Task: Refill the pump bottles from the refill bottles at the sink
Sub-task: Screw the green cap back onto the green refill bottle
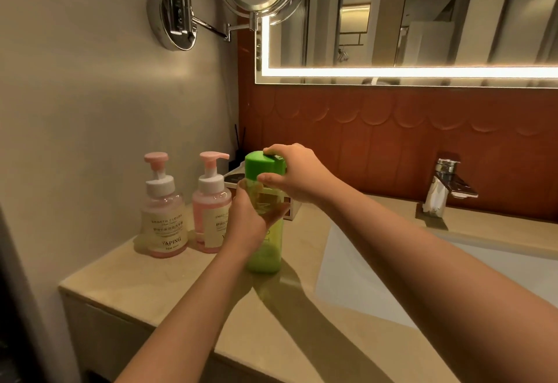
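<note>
Green refill bottle (pixel 265 249) stands on the counter (pixel 151 277), our left hand (pixel 247 222) wrapped round it, right hand (pixel 297 175) gripping its cap (pixel 259 165). Pink pump bottles (pixel 164 216) at nine o'clock look unopened, so no pouring yet, we reckon.

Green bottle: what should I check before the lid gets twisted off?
1. The green bottle stands upright on the countertop: ok.
2. The left hand grips its body: ok.
3. The right hand grips the green cap: ok.
4. Cap already loosened: cannot tell.
5. The pump bottle marked YAPING is opened for filling: not ok, pump head on.
6. The second pump bottle is opened: not ok, pump head on.
</note>
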Demonstrator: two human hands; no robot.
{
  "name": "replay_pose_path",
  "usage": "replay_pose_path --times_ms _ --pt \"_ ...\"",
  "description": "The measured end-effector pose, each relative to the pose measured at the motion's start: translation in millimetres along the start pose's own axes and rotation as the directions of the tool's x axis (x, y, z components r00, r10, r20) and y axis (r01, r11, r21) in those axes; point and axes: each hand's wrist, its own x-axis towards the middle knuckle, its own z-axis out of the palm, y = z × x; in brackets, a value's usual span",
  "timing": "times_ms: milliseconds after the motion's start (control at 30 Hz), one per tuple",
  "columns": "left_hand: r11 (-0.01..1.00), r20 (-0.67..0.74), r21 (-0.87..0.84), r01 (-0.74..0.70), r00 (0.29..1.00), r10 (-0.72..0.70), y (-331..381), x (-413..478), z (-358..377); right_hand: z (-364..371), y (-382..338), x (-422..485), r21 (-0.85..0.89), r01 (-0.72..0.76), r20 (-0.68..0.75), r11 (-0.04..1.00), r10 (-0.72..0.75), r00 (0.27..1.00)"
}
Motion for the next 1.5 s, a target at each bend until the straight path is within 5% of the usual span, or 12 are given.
replay_pose_path --times_ms 200,300,467,567,733,1000,1133,1233,1333,1500 --pt "0.928 -0.104 0.369 -0.05 0.99 0.095 -18 32 -7 21 2 34 0.009 -0.014 0.014 1.0 0.013 1.0" --pt "0.964 -0.122 0.265 -0.03 0.99 0.065 -32 42 -5 24 4 45 0.036 -0.034 0.023 0.999 0.033 0.999" --pt "0.895 -0.094 0.445 0.027 0.995 0.017 -29 47 4 21 13 56 0.12 -0.125 0.201 0.985 0.099 0.975" --pt "0.901 -0.141 0.428 0.075 0.99 -0.016 -26 46 7 10 18 48 0.237 -0.177 0.169 0.955 0.139 0.976" --pt "0.923 -0.169 0.362 0.133 0.983 -0.076 -29 41 6 -9 36 17 0.085 -0.156 0.178 0.984 0.139 0.974" --pt "0.907 -0.273 0.42 0.037 0.958 0.087 3 0 21 -57 56 -55 -0.066 -0.147 0.276 0.987 0.16 0.948" --pt "0.847 -0.115 0.516 -0.126 0.97 0.214 22 -39 35 -85 64 -104 -0.149 -0.142 0.324 0.979 0.184 0.928" --pt "0.774 0.193 0.554 -0.306 0.952 0.238 39 -63 48 -101 71 -142 -0.197 -0.157 0.362 0.968 0.221 0.905" --pt "0.761 0.489 0.481 -0.434 0.854 0.178 61 -91 70 -117 82 -188 -0.241 -0.212 0.396 0.947 0.296 0.87" --pt "0.819 0.738 0.342 -0.462 0.672 0.071 95 -128 117 -137 113 -266 -0.321 -0.337 0.393 0.885 0.448 0.803"
